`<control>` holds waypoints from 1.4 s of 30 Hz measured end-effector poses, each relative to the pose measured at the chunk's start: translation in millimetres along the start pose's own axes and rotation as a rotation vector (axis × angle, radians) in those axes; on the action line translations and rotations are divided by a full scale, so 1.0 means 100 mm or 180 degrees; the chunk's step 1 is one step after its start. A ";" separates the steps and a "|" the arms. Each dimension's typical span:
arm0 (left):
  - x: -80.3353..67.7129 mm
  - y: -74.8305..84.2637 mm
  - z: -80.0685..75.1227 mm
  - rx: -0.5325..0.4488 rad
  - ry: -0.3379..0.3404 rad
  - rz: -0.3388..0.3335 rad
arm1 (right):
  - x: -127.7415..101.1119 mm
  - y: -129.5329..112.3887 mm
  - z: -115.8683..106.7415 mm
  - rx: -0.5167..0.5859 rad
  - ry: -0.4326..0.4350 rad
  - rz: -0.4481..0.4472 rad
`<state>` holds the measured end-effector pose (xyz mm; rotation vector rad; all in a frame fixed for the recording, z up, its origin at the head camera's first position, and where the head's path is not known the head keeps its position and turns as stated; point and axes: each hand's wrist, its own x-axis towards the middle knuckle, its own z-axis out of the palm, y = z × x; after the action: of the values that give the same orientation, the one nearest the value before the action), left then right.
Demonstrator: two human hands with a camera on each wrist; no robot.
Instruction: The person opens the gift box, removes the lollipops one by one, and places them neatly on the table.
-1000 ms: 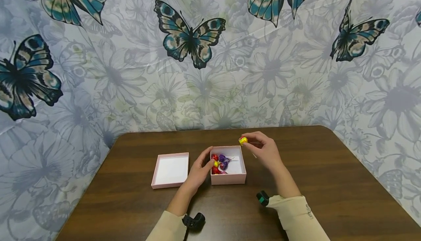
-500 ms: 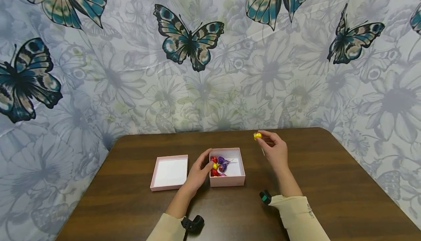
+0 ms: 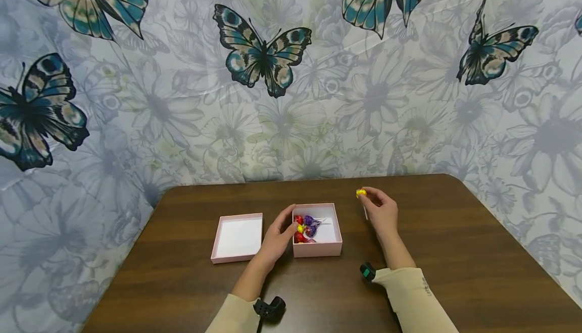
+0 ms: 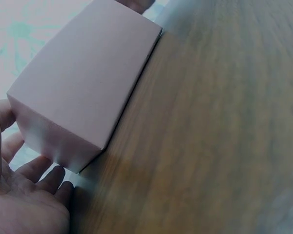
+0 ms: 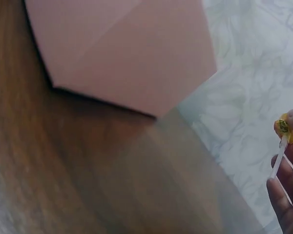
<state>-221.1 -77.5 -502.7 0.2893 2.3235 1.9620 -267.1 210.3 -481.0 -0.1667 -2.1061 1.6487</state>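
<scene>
A pink box with a white inside stands on the table, holding several wrapped lollipops in red, purple and yellow. My left hand holds the box by its left side, thumb at the rim; in the left wrist view its fingers lie against the outer wall. To the right of the box, my right hand pinches a yellow-wrapped lollipop between thumb and fingertips. Its white stick points down along the fingers in the right wrist view.
A shallow pink lid, white inside, lies left of the box on the brown table. Behind the table's far edge hangs a cloth printed with flowers and butterflies. Each wrist wears a black band.
My right hand has moved right with the yellow lollipop, away from the box's edge. The left hand stays at the box.
</scene>
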 end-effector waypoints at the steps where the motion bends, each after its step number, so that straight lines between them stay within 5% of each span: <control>1: 0.00 0.00 0.00 -0.0005 -0.0007 -0.0004 | 0.00 0.03 0.00 -0.0044 0.0011 0.0023; 10: -0.03 -0.01 0.00 -0.0001 0.0006 -0.0089 | -0.05 0.24 0.07 -0.0361 -0.0187 0.0139; 22: -0.15 0.34 -0.03 -0.0085 -0.0016 -0.0034 | -0.01 0.23 0.07 -0.1071 -0.0414 0.0068; 31: 0.02 -0.02 0.00 -0.0057 -0.0010 0.0104 | 0.03 0.25 0.04 -0.1385 -0.0512 0.0079; 42: 0.02 -0.04 -0.01 0.0006 -0.0035 0.0012 | 0.02 0.24 0.06 -0.1631 -0.0569 0.0029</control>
<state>-223.4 -78.8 -506.0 0.3042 2.3201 1.9550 -276.1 212.0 -504.4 -0.1936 -2.6324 1.1293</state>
